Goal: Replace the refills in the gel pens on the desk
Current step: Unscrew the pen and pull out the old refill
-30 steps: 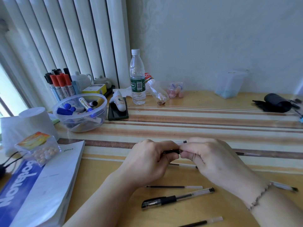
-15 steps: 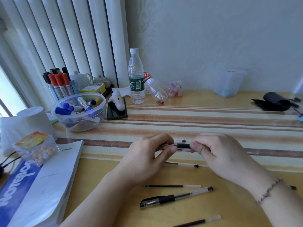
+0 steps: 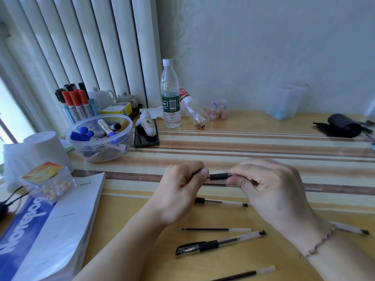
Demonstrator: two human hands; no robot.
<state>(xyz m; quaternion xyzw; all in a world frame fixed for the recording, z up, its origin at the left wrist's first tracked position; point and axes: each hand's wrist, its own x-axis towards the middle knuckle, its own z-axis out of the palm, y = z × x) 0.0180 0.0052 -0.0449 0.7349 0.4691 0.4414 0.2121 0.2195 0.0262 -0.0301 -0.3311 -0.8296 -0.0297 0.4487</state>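
Observation:
I hold a gel pen (image 3: pixel 219 176) level above the desk, its black rubber grip showing between my hands. My left hand (image 3: pixel 180 191) pinches the tip end and my right hand (image 3: pixel 269 189) is closed round the barrel. On the desk below lie a pen barrel (image 3: pixel 221 202) without a tip, a loose refill (image 3: pixel 215 229), a capped gel pen (image 3: pixel 220 242) and another refill (image 3: pixel 246 274) at the bottom edge. A further pen (image 3: pixel 351 228) lies past my right wrist.
A plastic bowl of markers (image 3: pixel 99 136), a marker cup (image 3: pixel 75 104), a water bottle (image 3: pixel 170 94) and a phone (image 3: pixel 146 136) stand at the back left. A paper ream (image 3: pixel 50 226) and candy box (image 3: pixel 48 182) lie left. A black pouch (image 3: pixel 343 125) sits far right.
My hands have drawn apart along the pen, so the black grip section now shows between them. The barrel lying on the desk behind them has come into view.

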